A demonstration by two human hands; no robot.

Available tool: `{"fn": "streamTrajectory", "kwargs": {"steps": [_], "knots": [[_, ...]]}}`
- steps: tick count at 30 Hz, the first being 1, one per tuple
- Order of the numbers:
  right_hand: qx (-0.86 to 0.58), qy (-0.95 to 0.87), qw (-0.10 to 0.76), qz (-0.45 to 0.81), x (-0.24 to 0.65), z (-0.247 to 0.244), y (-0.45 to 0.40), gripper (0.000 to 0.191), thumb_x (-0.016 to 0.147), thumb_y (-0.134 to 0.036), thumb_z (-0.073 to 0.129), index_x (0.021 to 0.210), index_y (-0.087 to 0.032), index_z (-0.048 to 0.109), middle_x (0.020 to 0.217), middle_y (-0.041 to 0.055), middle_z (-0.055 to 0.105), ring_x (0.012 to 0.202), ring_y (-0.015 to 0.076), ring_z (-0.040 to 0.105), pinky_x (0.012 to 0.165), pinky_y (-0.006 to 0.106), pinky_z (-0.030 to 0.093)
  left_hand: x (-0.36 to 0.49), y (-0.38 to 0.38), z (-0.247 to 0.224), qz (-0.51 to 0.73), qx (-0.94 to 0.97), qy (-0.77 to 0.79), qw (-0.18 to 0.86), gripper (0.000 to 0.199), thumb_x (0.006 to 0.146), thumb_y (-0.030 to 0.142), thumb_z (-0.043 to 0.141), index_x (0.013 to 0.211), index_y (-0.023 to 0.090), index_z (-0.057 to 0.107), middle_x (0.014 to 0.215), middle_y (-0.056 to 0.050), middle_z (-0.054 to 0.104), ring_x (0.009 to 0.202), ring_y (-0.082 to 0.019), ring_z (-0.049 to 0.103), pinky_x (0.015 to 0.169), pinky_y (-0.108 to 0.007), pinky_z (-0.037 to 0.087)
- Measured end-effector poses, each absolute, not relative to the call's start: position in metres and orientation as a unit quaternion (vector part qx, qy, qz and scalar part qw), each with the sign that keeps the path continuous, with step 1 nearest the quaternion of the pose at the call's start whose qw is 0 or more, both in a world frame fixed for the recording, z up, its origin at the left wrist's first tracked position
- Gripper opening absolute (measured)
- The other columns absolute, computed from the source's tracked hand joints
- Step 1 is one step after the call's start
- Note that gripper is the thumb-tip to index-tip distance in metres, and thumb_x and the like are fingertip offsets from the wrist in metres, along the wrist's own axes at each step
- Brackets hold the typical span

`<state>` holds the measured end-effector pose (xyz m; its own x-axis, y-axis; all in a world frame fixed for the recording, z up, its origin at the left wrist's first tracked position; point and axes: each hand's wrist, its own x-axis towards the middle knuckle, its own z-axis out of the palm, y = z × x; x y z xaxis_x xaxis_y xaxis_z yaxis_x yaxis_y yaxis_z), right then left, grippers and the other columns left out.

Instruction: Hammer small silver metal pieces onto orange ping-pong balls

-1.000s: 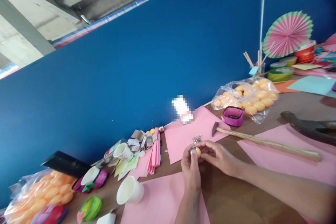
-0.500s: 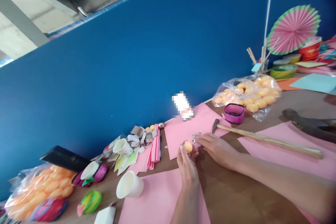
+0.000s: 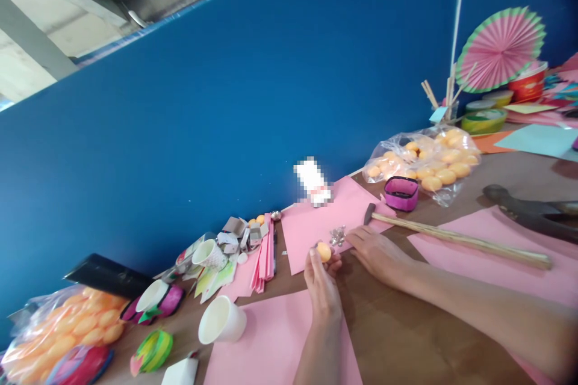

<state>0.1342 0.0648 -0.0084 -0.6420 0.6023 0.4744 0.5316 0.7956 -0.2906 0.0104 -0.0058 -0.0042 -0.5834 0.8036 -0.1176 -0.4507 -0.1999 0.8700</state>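
My left hand [image 3: 324,289] is closed around an orange ping-pong ball [image 3: 323,251], holding it just above the table near a pink sheet's edge. Beside it, a small heap of shiny metal bits [image 3: 337,236] lies on the pink paper [image 3: 311,228]; the pieces are too small to name surely. My right hand [image 3: 377,255] rests palm down at the right of this heap, fingers stretched out and nothing visible in them. A hammer [image 3: 456,236] with a wooden handle lies beyond the right hand, its dark head on the pink paper.
A bag of orange balls [image 3: 427,162] and a purple box [image 3: 401,194] stand behind the hammer. Pliers [image 3: 528,210] lie at right. Leftward are a white cup [image 3: 222,320], pink strips [image 3: 266,258], a green-yellow tape roll [image 3: 154,350] and another ball bag [image 3: 67,328]. A blue wall [image 3: 217,90] rises behind.
My right hand has drawn slightly right, away from the metal bits, which now show more fully. The left hand keeps the ball in about the same spot.
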Motion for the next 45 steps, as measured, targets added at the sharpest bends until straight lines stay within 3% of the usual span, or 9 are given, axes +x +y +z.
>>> {"fn": "streamTrajectory", "kwargs": {"steps": [5, 10, 14, 23, 29, 37, 45], "knots": [[-0.32, -0.903, 0.28, 0.065, 0.1346, -0.0081, 0.065, 0.012, 0.078, -0.007, 0.045, 0.084, -0.014, 0.053, 0.084, 0.0077, 0.057, 0.079, 0.0206, 0.051, 0.068, 0.032, 0.043, 0.0104, -0.0059, -0.0036, 0.752, 0.188, 0.476, 0.416, 0.041, 0.076, 0.046, 0.053, 0.096, 0.011, 0.059, 0.076, -0.007, 0.063, 0.063, -0.012, 0.061, 0.061, -0.024, 0.05], [-0.299, -0.912, 0.274, 0.063, 0.1353, -0.0075, 0.0659, 0.026, 0.077, -0.002, 0.043, 0.098, -0.014, 0.053, 0.094, 0.0084, 0.057, 0.089, 0.0208, 0.049, 0.077, 0.033, 0.042, 0.0102, -0.0061, -0.0044, 0.749, 0.188, 0.474, 0.424, 0.04, 0.077, 0.046, 0.052, 0.097, 0.011, 0.058, 0.076, -0.007, 0.063, 0.065, -0.012, 0.061, 0.062, -0.024, 0.05], [-0.302, -0.916, 0.257, 0.067, 0.1354, -0.0055, 0.0663, 0.021, 0.077, -0.002, 0.042, 0.085, -0.014, 0.057, 0.089, 0.0084, 0.057, 0.086, 0.02, 0.05, 0.074, 0.031, 0.043, 0.01, -0.0063, -0.0044, 0.744, 0.195, 0.482, 0.421, 0.041, 0.077, 0.047, 0.052, 0.095, 0.012, 0.058, 0.076, -0.007, 0.063, 0.064, -0.012, 0.061, 0.062, -0.024, 0.049], [-0.331, -0.908, 0.243, 0.082, 0.1381, -0.0046, 0.0695, 0.02, 0.077, 0.0, 0.044, 0.075, -0.015, 0.058, 0.082, 0.0059, 0.058, 0.081, 0.0176, 0.051, 0.068, 0.026, 0.04, 0.0111, -0.0072, -0.0034, 0.732, 0.202, 0.502, 0.414, 0.042, 0.076, 0.049, 0.053, 0.095, 0.012, 0.06, 0.077, -0.007, 0.063, 0.065, -0.012, 0.061, 0.063, -0.024, 0.049], [-0.354, -0.904, 0.232, 0.057, 0.1387, -0.0011, 0.0679, 0.019, 0.078, -0.003, 0.044, 0.072, -0.016, 0.057, 0.077, 0.005, 0.058, 0.074, 0.0173, 0.051, 0.061, 0.026, 0.037, 0.0111, -0.0084, -0.007, 0.714, 0.241, 0.514, 0.41, 0.046, 0.076, 0.047, 0.054, 0.107, 0.013, 0.056, 0.088, -0.008, 0.062, 0.07, -0.013, 0.062, 0.067, -0.026, 0.05], [-0.393, -0.871, 0.272, 0.111, 0.1407, -0.0045, 0.063, 0.015, 0.085, -0.015, 0.041, 0.086, -0.02, 0.056, 0.08, 0.0024, 0.06, 0.077, 0.0159, 0.055, 0.062, 0.024, 0.038, 0.0119, -0.0095, -0.0063, 0.691, 0.279, 0.532, 0.403, 0.048, 0.074, 0.047, 0.056, 0.111, 0.015, 0.056, 0.089, -0.008, 0.062, 0.07, -0.013, 0.062, 0.067, -0.027, 0.05], [-0.36, -0.87, 0.307, 0.138, 0.1404, -0.0101, 0.0656, 0.022, 0.085, -0.013, 0.04, 0.094, -0.02, 0.059, 0.088, 0.0037, 0.062, 0.084, 0.0158, 0.056, 0.073, 0.025, 0.042, 0.0133, -0.013, -0.0015, 0.666, 0.33, 0.542, 0.393, 0.051, 0.075, 0.041, 0.057, 0.12, 0.018, 0.05, 0.094, -0.007, 0.062, 0.077, -0.013, 0.061, 0.073, -0.028, 0.05]]}}
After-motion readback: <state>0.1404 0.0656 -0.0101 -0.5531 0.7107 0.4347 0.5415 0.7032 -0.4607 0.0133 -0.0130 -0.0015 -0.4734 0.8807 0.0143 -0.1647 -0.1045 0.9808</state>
